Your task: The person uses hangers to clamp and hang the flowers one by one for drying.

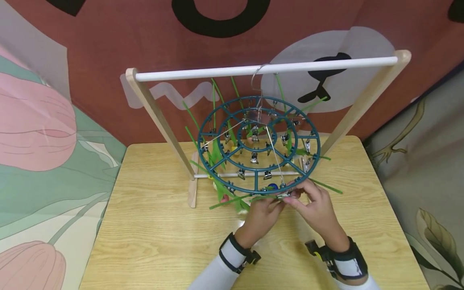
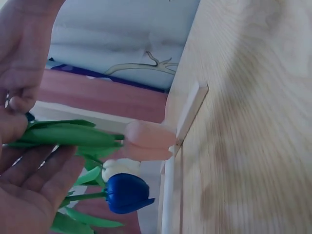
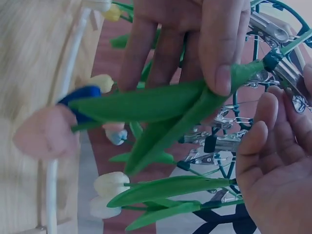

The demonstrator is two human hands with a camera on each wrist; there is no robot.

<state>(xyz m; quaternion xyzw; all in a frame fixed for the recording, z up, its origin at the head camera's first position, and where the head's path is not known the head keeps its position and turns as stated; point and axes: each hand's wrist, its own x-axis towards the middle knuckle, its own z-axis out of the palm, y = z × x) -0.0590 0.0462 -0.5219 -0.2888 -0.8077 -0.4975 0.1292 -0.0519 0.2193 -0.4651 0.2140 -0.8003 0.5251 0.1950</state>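
A pink artificial tulip [image 3: 46,131] with green leaves [image 2: 68,134] hangs head down at the front rim of a round teal clip hanger [image 1: 255,177]. My left hand [image 1: 262,217] holds it by the leaves and stem, thumb pressed on the green. The stem end meets a metal clip [image 3: 287,73] on the rim. My right hand [image 1: 319,207] pinches that clip from the right; its thumb is mostly cut off in the right wrist view. Nearby hang a blue tulip [image 2: 127,193] and white tulips [image 3: 109,195].
The hanger's hook [image 1: 256,78] hangs on the white bar [image 1: 203,73] of a wooden stand [image 1: 159,117]. Several metal clips [image 1: 254,158] dangle from its rings, and green stems stick out around it. Below lies a wood-grain table [image 1: 152,233]; a printed cloth [image 1: 152,40] hangs behind.
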